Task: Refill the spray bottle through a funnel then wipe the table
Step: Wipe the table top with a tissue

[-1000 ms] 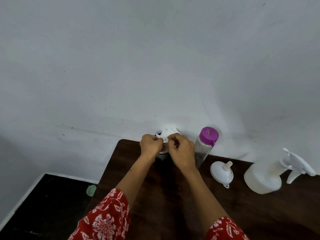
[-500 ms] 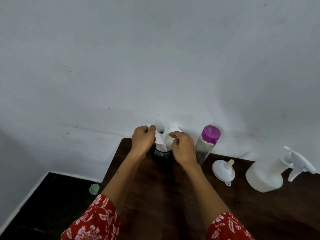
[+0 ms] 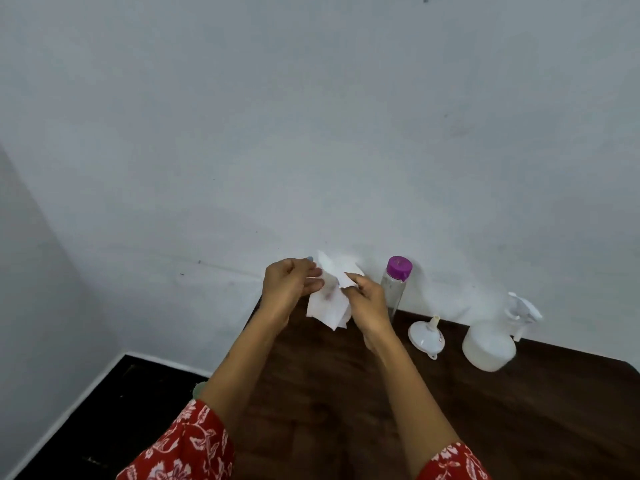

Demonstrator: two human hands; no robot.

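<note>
Left hand (image 3: 289, 284): pinched the tissue (image 3: 329, 303) above the table's (image 3: 346, 393) back edge.
Right hand (image 3: 369, 301): pinched the same tissue.
Funnel (image 3: 426, 336): beside the spray bottle (image 3: 491, 342).

So your desk (image 3: 346, 393) is pushed right up against the wall (image 3: 311, 133), floor (image 3: 104, 410) off to its left. Both your hands are up over the back left corner: left hand (image 3: 287, 289) and right hand (image 3: 367, 303) facing each other, with the tissue (image 3: 327, 306) held between them, hanging clear above the desk. Just right of your right hand, the bottle (image 3: 394, 289) stands upright at the back by the wall. Next along to the right is the funnel (image 3: 426, 336), lying on the desk, spout tipped up toward the wall. Further right, the sprayer (image 3: 490, 344) stands near the back edge too, apart from the funnel.
</note>
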